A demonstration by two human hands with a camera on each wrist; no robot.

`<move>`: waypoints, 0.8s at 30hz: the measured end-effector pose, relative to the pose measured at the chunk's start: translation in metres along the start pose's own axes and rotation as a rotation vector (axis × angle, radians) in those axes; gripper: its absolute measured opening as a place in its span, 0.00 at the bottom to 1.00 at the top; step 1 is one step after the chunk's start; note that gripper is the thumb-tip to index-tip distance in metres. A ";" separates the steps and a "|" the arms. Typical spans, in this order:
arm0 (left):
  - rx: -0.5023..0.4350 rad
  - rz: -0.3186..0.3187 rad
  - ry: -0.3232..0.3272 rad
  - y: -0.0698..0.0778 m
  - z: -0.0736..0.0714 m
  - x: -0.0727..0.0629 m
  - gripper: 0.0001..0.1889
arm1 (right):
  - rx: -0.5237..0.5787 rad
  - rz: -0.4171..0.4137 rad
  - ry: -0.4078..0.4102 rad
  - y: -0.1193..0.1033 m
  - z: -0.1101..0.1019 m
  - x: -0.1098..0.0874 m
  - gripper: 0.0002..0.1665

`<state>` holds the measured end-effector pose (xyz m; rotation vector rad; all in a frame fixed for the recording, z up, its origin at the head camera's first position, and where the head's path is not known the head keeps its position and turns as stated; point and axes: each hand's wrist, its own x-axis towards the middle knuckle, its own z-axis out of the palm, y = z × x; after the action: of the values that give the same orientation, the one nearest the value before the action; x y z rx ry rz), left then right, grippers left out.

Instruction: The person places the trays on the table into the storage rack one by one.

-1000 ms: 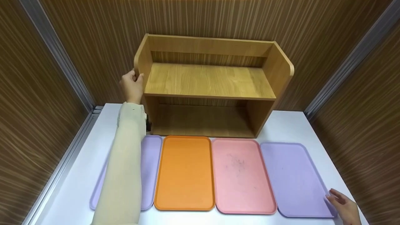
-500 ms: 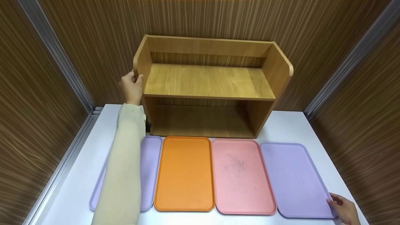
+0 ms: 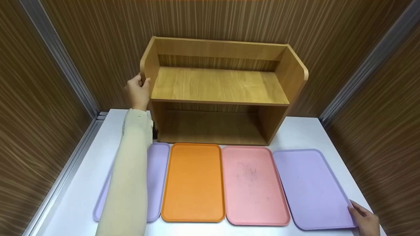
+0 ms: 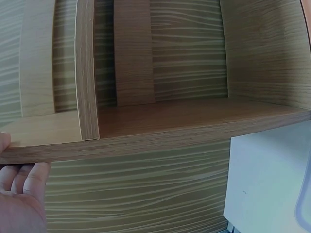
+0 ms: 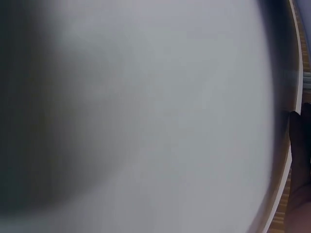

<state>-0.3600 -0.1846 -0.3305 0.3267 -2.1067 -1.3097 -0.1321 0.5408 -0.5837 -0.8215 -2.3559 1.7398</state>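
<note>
A two-tier wooden shelf (image 3: 220,85) stands at the back of the white table. My left hand (image 3: 138,93) grips the edge of its left side panel, thumb on the inner face and fingers on the outer one; the left wrist view shows the same hold on the panel (image 4: 155,143). At the lower right, my right hand (image 3: 365,219) pinches the right edge of a purple tray (image 3: 315,190) near its front corner. In the right wrist view a blurred pale surface fills most of the picture, with my right hand (image 5: 299,170) dark at the edge.
Beside the purple tray lie a pink tray (image 3: 256,186), an orange tray (image 3: 193,183) and another purple tray (image 3: 157,180), partly hidden by my left sleeve (image 3: 129,177). Wood-patterned walls (image 3: 377,108) enclose the white table (image 3: 302,131) at the back and sides.
My right hand has closed on the right purple tray's edge and moved slightly right. The tray's near end has shifted a little right with it. My left hand stays on the shelf.
</note>
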 end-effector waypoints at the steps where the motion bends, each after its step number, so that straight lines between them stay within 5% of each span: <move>1: 0.005 -0.003 0.002 0.000 0.000 0.000 0.11 | 0.040 0.012 -0.005 -0.001 0.001 0.000 0.13; 7: 0.021 -0.005 -0.001 -0.001 -0.002 0.001 0.11 | 0.203 0.109 0.020 -0.005 0.006 -0.003 0.11; 18: 0.001 0.005 -0.002 -0.001 0.000 0.001 0.11 | 0.297 0.198 0.108 -0.012 0.010 -0.005 0.11; 24: 0.010 0.006 0.011 -0.001 0.001 0.002 0.11 | 0.282 0.239 0.076 -0.014 0.006 -0.008 0.10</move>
<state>-0.3625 -0.1860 -0.3311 0.3311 -2.1044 -1.2917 -0.1328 0.5290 -0.5713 -1.1320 -1.9692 2.0281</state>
